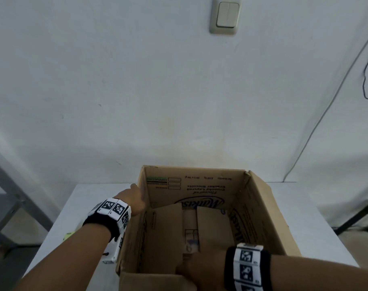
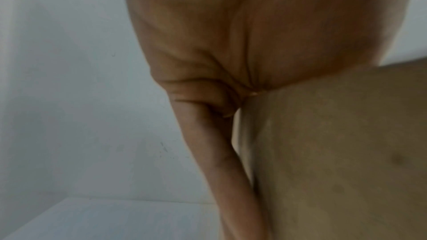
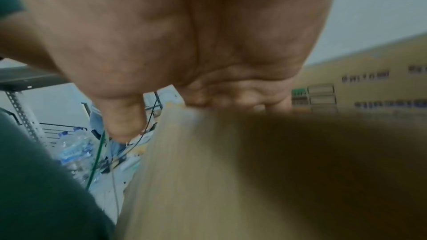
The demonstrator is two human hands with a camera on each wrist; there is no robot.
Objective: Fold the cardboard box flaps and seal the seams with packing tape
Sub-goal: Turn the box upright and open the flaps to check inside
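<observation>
- cardboard box [image 1: 263,206]: lower centre of the head view, on the white table [image 1: 84,198], top open, print on the inside walls.
- left hand [image 1: 134,199]: left of the box, flat against the outer left wall near the rim; fingers [image 2: 221,161] straight down the cardboard, not clasping.
- right hand [image 1: 202,267]: bottom centre, gripping the near wall's top edge; fingers curled over it, thumb [image 3: 124,116] outside.
- wall switch [image 1: 226,16]: top centre.

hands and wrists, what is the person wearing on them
No gloves on the left hand or right hand, no sleeves on the forearms. The left band and right band are black, topped with white blocks printed with black square-pattern markers. A white casing hangs under the left band.
</observation>
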